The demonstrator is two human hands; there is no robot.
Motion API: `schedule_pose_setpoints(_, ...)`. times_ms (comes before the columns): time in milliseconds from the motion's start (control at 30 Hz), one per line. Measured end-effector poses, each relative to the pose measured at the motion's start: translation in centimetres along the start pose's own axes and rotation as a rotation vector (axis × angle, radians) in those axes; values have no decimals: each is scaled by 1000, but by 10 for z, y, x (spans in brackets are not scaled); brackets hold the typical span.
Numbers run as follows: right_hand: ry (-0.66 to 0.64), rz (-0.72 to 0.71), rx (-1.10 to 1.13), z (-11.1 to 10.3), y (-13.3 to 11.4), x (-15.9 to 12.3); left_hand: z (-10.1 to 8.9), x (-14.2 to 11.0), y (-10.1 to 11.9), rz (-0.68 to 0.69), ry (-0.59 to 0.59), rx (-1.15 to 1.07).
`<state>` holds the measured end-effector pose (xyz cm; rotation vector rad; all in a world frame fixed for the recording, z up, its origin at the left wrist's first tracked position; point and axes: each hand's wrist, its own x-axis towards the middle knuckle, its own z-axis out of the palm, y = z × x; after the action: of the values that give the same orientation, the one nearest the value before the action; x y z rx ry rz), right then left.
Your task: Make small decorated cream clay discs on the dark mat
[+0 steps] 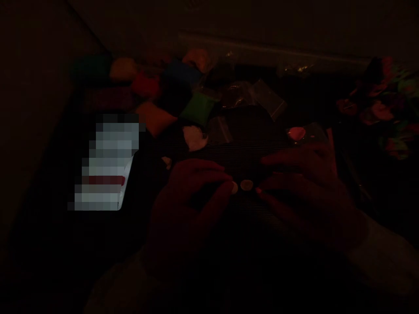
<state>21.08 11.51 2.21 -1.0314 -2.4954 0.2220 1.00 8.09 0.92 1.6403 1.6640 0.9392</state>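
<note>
The picture is very dark. My left hand [193,205] is closed in a pinch on a small pale round piece [235,188], which shows only partly past the fingertips. Just right of it, a small pale disc [246,185] lies on a dark ribbed surface [252,152]. My right hand [310,192] is on the other side of the disc, thumb and fingers apart, with nothing visible between them. Its thumb tip is close to the disc but seems not to touch it. A torn white lump [195,138] and a smaller pale bit [166,162] lie beyond my left hand.
A lit phone with a blurred screen [108,165] lies at left. Several coloured packets, including a green one [199,107] and an orange one [153,117], are heaped behind. Clear bags [270,99], a pink lump [296,133] and flowers [381,109] stand farther back and right.
</note>
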Motion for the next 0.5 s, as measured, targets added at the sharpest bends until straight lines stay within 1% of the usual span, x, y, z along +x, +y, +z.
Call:
schedule_pose_setpoints(133, -94, -49, -40, -6, 6, 3, 1, -3, -5, 59, 24, 67)
schedule_pose_setpoints(233, -145, -103, -81, -9, 9, 8, 8, -4, -8, 181, 22, 183)
schedule_pose_setpoints(333, -190, -163, -101, -9, 11, 15, 16, -4, -6, 257, -33, 298)
schedule_pose_setpoints(433, -231, -214, -112, -8, 13, 20, 23, -2, -3, 258, -98, 360)
schedule_pose_setpoints(500, -252, -233, -114, -6, 15, 22, 26, -1, -1, 252, -121, 388)
